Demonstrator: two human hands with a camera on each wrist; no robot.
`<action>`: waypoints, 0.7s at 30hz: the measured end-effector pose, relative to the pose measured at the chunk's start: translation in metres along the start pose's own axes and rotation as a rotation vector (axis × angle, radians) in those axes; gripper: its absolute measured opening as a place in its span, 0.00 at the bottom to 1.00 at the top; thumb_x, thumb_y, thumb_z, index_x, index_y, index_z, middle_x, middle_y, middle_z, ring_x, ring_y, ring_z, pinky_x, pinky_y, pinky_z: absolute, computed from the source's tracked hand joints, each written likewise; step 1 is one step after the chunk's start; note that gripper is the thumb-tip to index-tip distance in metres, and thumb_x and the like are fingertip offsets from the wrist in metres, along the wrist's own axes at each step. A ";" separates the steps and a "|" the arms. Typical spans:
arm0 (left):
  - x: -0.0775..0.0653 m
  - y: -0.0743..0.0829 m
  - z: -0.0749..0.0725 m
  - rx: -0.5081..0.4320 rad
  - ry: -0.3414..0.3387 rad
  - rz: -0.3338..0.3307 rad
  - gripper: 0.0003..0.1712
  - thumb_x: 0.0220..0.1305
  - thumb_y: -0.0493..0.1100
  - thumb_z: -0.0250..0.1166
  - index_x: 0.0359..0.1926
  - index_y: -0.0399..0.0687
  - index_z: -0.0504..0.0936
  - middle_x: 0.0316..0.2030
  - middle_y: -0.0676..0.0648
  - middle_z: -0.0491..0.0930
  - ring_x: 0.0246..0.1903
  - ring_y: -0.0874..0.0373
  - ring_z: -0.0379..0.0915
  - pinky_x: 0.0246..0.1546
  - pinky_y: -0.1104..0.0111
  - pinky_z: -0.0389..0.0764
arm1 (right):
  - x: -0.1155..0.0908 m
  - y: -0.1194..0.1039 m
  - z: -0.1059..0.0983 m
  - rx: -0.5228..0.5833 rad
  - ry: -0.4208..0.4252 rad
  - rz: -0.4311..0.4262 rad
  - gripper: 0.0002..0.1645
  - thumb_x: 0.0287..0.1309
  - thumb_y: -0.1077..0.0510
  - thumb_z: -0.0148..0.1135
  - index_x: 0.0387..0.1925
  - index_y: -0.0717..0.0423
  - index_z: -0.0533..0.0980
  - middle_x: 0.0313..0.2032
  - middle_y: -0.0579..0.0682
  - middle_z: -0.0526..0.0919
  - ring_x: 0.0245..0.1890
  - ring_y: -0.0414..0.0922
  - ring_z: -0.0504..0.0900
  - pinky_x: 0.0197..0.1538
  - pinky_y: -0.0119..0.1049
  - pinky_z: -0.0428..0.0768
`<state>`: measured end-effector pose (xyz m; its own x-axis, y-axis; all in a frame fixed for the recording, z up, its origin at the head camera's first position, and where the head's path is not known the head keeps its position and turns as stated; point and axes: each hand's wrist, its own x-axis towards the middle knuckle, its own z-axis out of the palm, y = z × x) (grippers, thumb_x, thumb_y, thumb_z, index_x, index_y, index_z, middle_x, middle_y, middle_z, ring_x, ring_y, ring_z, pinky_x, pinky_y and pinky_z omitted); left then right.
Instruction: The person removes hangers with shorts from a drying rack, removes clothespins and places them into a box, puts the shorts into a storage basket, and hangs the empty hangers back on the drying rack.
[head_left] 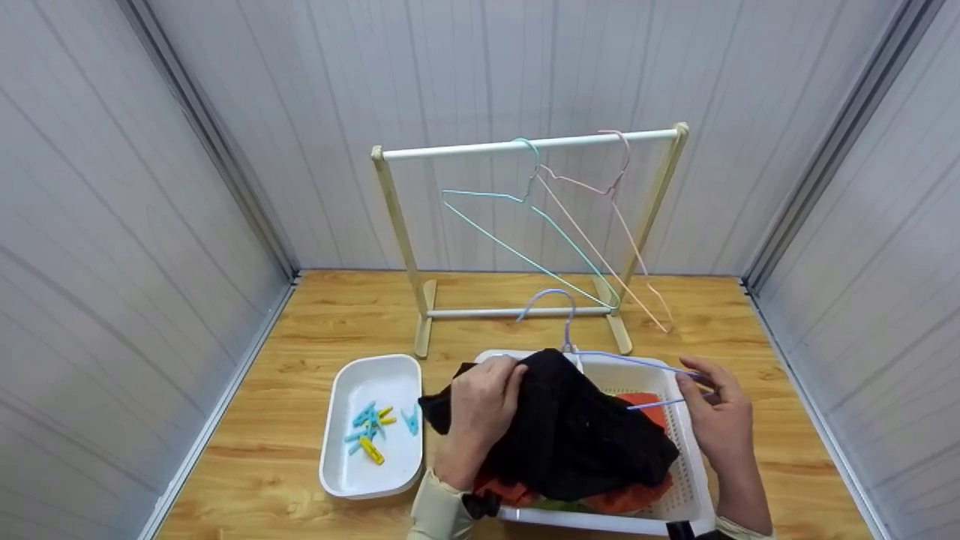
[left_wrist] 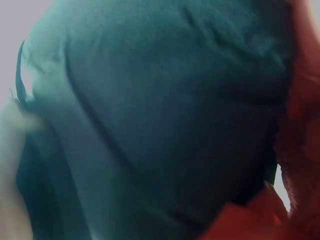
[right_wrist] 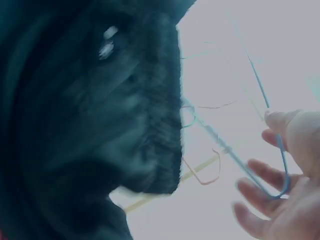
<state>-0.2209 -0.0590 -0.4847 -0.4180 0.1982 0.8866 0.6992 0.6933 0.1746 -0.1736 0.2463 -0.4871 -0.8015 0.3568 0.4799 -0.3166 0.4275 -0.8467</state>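
A black garment [head_left: 559, 427] hangs bunched over the white basket, and its cloth fills most of the left wrist view. My left hand [head_left: 484, 397] grips its upper edge with curled fingers. The right hand [head_left: 720, 412] pinches one end of a lavender-blue wire hanger [head_left: 626, 358] between thumb and fingers. In the right wrist view, the bent corner of the hanger wire [right_wrist: 283, 165] crosses that hand's palm. The hanger's hook stands up above the garment, while its other end is hidden by the black cloth.
The white basket [head_left: 694, 480] also contains orange-red cloth [head_left: 637, 499]. To its left, a white tray [head_left: 405, 465] holds several blue and yellow clothespins [head_left: 369, 427]. Behind stands a rack [head_left: 450, 152] carrying a mint hanger [head_left: 487, 195] and a pink hanger [head_left: 577, 182].
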 end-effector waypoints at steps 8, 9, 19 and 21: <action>0.008 0.011 0.008 -0.070 -0.022 0.002 0.14 0.72 0.48 0.56 0.34 0.47 0.82 0.28 0.51 0.76 0.24 0.58 0.75 0.26 0.66 0.76 | 0.002 -0.006 -0.013 0.206 0.030 0.164 0.06 0.61 0.74 0.58 0.38 0.76 0.76 0.27 0.47 0.78 0.27 0.38 0.79 0.31 0.24 0.76; 0.010 0.013 0.009 -0.084 -0.019 -0.002 0.12 0.71 0.47 0.58 0.36 0.47 0.84 0.30 0.51 0.77 0.25 0.57 0.75 0.28 0.66 0.76 | 0.002 -0.006 -0.014 0.236 0.047 0.137 0.05 0.60 0.75 0.58 0.37 0.77 0.76 0.26 0.47 0.77 0.27 0.37 0.78 0.31 0.24 0.75; 0.016 0.013 0.010 -0.080 0.053 -0.031 0.03 0.61 0.38 0.68 0.36 0.46 0.86 0.30 0.52 0.80 0.30 0.56 0.76 0.32 0.66 0.77 | 0.007 0.017 -0.025 0.336 0.159 -0.173 0.05 0.53 0.83 0.56 0.33 0.80 0.76 0.21 0.47 0.71 0.23 0.37 0.66 0.48 0.26 0.65; 0.013 0.011 0.008 -0.059 0.057 -0.063 0.03 0.59 0.35 0.69 0.35 0.45 0.85 0.30 0.51 0.81 0.30 0.56 0.79 0.32 0.66 0.79 | 0.007 0.021 -0.027 0.320 0.176 -0.182 0.05 0.53 0.83 0.57 0.33 0.80 0.76 0.22 0.48 0.69 0.23 0.38 0.64 0.31 0.24 0.63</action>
<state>-0.2236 -0.0430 -0.4751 -0.4294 0.1150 0.8958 0.7064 0.6608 0.2538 -0.1720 0.2803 -0.4954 -0.6276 0.4474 0.6371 -0.6097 0.2265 -0.7596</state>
